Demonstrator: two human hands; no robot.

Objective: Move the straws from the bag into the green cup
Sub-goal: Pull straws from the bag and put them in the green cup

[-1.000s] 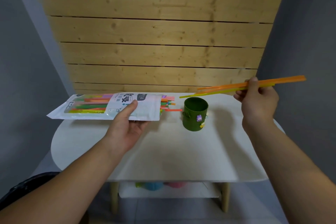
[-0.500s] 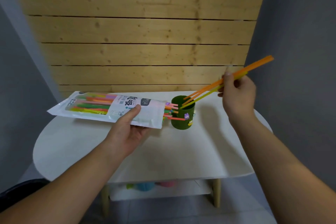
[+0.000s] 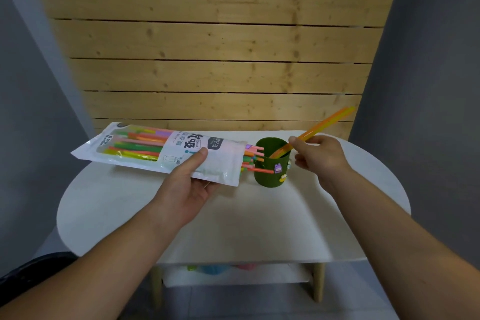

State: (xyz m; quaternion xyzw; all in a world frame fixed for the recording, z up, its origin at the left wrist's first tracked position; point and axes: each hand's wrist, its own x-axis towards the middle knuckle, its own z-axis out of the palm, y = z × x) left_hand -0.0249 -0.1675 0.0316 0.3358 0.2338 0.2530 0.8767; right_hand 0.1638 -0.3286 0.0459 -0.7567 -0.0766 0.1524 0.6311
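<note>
Right hand [image 3: 319, 156] pinched straws [image 3: 324, 125] mid-shaft, tips inside green cup [image 3: 270, 176]; likely light, bendy. Left hand [image 3: 187, 184] gripped floppy bag [image 3: 155, 148] just left of cup.

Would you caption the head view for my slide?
Right hand holds orange straws tipped into green cup; left hand holds bag.

The cup [image 3: 270, 176] stands on the worktop [image 3: 233, 215], right of centre and toward the back. Left of it is the bag [image 3: 161, 153], its mouth facing the cup, with straws [image 3: 253, 153] poking out against the cup's left side. The left hand [image 3: 187, 187] holds the bag from the near side, thumb on top. Just right of the cup, the right hand [image 3: 319, 156] pinches a bundle of straws [image 3: 327, 123] whose lower ends are inside the cup. A plank wall [image 3: 207, 60] stands behind, and a shelf [image 3: 285, 275] lies below.
</note>
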